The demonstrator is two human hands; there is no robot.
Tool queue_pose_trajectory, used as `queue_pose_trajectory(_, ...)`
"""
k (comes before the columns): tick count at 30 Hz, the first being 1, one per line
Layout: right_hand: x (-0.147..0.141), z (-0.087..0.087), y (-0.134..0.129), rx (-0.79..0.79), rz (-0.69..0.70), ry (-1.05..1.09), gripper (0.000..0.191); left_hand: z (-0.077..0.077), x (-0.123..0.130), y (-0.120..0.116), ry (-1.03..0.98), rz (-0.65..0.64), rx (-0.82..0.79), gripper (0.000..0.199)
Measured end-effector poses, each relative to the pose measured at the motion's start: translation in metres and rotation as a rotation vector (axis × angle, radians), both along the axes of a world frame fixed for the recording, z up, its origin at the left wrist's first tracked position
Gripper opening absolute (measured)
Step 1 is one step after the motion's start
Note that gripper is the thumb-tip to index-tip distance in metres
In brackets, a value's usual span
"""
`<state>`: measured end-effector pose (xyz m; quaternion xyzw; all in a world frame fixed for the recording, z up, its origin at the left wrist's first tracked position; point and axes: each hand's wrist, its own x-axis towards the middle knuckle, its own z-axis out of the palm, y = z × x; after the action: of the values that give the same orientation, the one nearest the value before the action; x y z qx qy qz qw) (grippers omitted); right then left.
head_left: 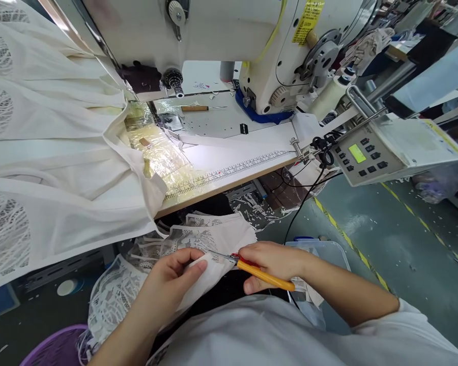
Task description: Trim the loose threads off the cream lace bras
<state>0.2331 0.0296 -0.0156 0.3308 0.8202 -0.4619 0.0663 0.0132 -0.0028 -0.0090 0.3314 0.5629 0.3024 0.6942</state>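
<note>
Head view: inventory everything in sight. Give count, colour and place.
Sewing machine: 1, off-white, top
Warning label: 1, yellow, on the machine
Thread cone: 1, cream, right of the machine
Control box: 1, grey-white, right
Wooden-handled tool: 1, brown, under the machine arm
Printed ruler: 1, white, table's front edge
Draped fabric: layers uncountable, white, left
Lace pieces: several, white, below the table edge
Purple basket: 1, purple, lower left
Plastic bin: 1, clear, beyond the right forearm
Background clutter: uncountable, mixed, upper right
Held cloth: 1, white, above the lap
Scissors: 1, orange-red handles, at the held cloth
Left hand: 1, bare, pinching the held cloth
Right hand: 1, bare, gripping the scissors
</note>
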Motion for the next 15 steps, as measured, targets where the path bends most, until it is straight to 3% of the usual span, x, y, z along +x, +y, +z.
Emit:
queue_pose_trajectory(7, -0.007, 0.015, -0.004, 0.072, 0.036, -0.155, 0.045, -0.004, -0.002, 0.002, 0.054, -0.017, 0.032, 0.022)
queue_pose_trajectory(15, -0.009, 0.02, -0.005, 0.095, 0.019, -0.164, 0.046, 0.002, 0.001, 0.003, 0.096, 0.004, 0.044, 0.023)
